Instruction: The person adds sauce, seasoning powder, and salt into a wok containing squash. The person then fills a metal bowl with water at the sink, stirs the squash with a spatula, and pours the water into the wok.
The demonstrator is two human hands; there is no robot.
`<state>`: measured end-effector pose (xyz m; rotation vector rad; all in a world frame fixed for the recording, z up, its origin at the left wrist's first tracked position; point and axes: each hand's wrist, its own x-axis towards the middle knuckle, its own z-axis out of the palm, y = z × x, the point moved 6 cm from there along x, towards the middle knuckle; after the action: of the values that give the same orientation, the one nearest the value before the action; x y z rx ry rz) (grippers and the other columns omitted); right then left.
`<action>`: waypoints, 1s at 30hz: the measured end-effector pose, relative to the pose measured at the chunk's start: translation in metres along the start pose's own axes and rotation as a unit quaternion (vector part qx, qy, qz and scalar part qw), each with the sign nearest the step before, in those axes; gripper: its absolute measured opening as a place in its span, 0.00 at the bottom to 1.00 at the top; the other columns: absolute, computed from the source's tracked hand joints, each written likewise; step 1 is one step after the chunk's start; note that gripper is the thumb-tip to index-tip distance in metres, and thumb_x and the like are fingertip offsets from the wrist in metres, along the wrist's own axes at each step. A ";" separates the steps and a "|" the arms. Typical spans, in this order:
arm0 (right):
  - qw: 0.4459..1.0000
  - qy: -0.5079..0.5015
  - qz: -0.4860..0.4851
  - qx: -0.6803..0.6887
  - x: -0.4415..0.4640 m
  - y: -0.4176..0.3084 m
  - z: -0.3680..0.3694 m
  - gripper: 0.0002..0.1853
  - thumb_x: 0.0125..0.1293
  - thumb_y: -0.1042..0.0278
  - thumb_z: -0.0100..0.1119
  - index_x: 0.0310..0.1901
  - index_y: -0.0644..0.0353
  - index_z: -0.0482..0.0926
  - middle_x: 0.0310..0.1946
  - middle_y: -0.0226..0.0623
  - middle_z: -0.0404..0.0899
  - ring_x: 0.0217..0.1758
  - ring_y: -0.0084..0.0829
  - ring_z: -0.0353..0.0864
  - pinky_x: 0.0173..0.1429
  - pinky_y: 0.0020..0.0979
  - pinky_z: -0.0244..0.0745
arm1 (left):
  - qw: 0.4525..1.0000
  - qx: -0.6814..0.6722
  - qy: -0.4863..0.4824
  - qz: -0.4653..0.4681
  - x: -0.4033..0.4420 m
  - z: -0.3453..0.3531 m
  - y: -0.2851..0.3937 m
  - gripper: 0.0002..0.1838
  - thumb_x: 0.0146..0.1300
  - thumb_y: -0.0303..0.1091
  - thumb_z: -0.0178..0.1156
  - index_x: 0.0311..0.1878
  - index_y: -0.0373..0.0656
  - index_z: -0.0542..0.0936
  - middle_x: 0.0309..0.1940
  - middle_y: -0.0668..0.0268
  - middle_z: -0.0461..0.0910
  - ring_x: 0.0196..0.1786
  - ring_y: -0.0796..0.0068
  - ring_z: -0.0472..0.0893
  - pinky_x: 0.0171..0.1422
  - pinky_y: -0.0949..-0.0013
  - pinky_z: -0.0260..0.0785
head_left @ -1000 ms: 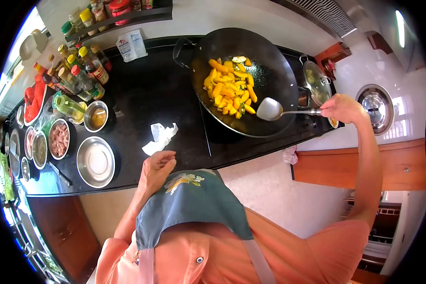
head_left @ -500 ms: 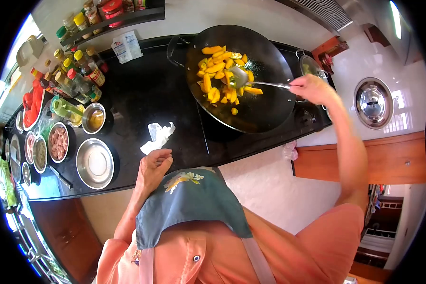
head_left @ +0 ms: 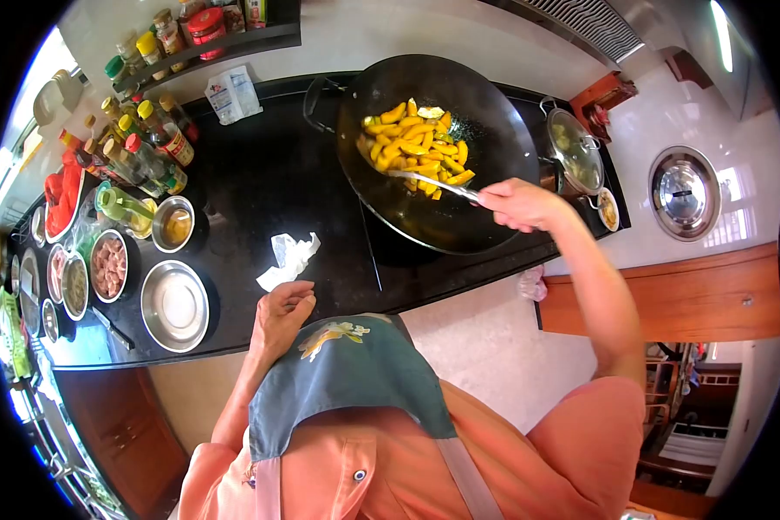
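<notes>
My right hand (head_left: 522, 205) is wrapped round the handle end of a long metal spatula (head_left: 442, 184), whose head is hidden low among the food. Yellow-orange strips that look like pumpkin (head_left: 418, 143) lie heaped in a large dark wok (head_left: 494, 208). At the counter's front edge rests my left hand (head_left: 284, 310), its fingers loosely bent and nothing visible in them. Just beyond those fingertips lies a crumpled white tissue (head_left: 289, 258); whether they touch it I cannot tell.
A metal bowl (head_left: 175, 303), a bowl of raw meat (head_left: 109, 264), a bowl of yellow liquid (head_left: 175, 222) and a knife (head_left: 113, 328) stand left. Bottles (head_left: 160, 130) crowd behind them. Right of the wok is a lidded pot (head_left: 576, 152).
My right hand has moved left and toward me with the spatula. The yellow strips are gathered into a tighter heap. My left hand has barely moved.
</notes>
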<state>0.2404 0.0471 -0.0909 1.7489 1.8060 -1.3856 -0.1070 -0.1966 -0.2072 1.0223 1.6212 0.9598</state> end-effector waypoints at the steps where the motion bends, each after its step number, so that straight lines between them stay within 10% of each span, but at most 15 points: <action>1: 0.999 0.033 -0.001 0.043 0.012 0.001 0.012 0.16 0.78 0.51 0.52 0.54 0.52 0.80 0.19 0.21 0.67 0.14 0.14 0.58 0.16 0.22 0.54 | 1.000 -0.008 -0.003 0.001 0.001 0.002 0.001 0.18 0.65 0.31 0.65 0.55 0.33 0.83 0.42 0.60 0.87 0.44 0.76 0.85 0.52 0.71 0.78; 7: 0.919 0.049 -0.002 0.391 0.009 0.025 0.022 0.19 0.79 0.49 0.52 0.57 0.53 0.80 0.19 0.16 0.61 0.17 0.08 0.55 0.17 0.16 0.48 | 0.984 -0.171 0.056 0.016 0.002 -0.019 -0.042 0.21 0.70 0.31 0.63 0.65 0.36 0.77 0.45 0.65 0.84 0.43 0.75 0.83 0.52 0.72 0.76; 10: 0.866 0.010 0.021 0.500 -0.019 0.059 0.005 0.20 0.79 0.48 0.52 0.59 0.55 0.79 0.18 0.15 0.59 0.16 0.09 0.54 0.17 0.16 0.48 | 0.902 -0.284 0.323 -0.018 -0.040 -0.076 -0.073 0.22 0.73 0.32 0.61 0.67 0.35 0.74 0.45 0.65 0.81 0.45 0.78 0.80 0.50 0.73 0.73; 13: 0.936 0.055 0.035 0.347 -0.072 0.073 -0.021 0.21 0.80 0.47 0.50 0.58 0.52 0.81 0.17 0.15 0.60 0.13 0.11 0.51 0.16 0.19 0.46 | 0.824 -0.197 0.529 0.051 -0.094 -0.173 -0.180 0.28 0.73 0.36 0.62 0.71 0.35 0.70 0.47 0.65 0.77 0.46 0.76 0.77 0.49 0.71 0.71; 15: 0.977 0.098 0.091 0.167 -0.103 0.077 -0.047 0.19 0.79 0.48 0.51 0.56 0.51 0.82 0.17 0.16 0.61 0.14 0.11 0.53 0.16 0.21 0.47 | 0.798 -0.017 0.598 -0.073 -0.126 -0.233 -0.239 0.33 0.70 0.43 0.64 0.72 0.35 0.69 0.49 0.65 0.76 0.46 0.72 0.76 0.50 0.68 0.70; 22: 0.932 0.122 0.102 -0.327 -0.115 0.030 -0.096 0.17 0.67 0.47 0.61 0.40 0.53 0.88 0.26 0.39 0.84 0.25 0.28 0.82 0.33 0.34 0.78 | 0.802 -0.264 0.492 -0.212 -0.122 -0.260 -0.321 0.36 0.67 0.41 0.65 0.74 0.40 0.63 0.60 0.55 0.77 0.62 0.59 0.80 0.63 0.57 0.73; 30: 0.867 0.276 -0.007 -0.415 -0.009 -0.004 -0.061 0.17 0.70 0.45 0.58 0.42 0.48 0.88 0.41 0.42 0.87 0.47 0.47 0.87 0.53 0.45 0.81 | 0.844 -0.312 0.398 -0.177 -0.095 -0.240 -0.298 0.19 0.67 0.24 0.55 0.61 0.43 0.73 0.47 0.62 0.82 0.44 0.70 0.85 0.47 0.68 0.83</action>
<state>0.2640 0.0886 -0.0515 1.6714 2.1905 0.0274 -0.3739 -0.4155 -0.3972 -0.1806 1.8273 1.6174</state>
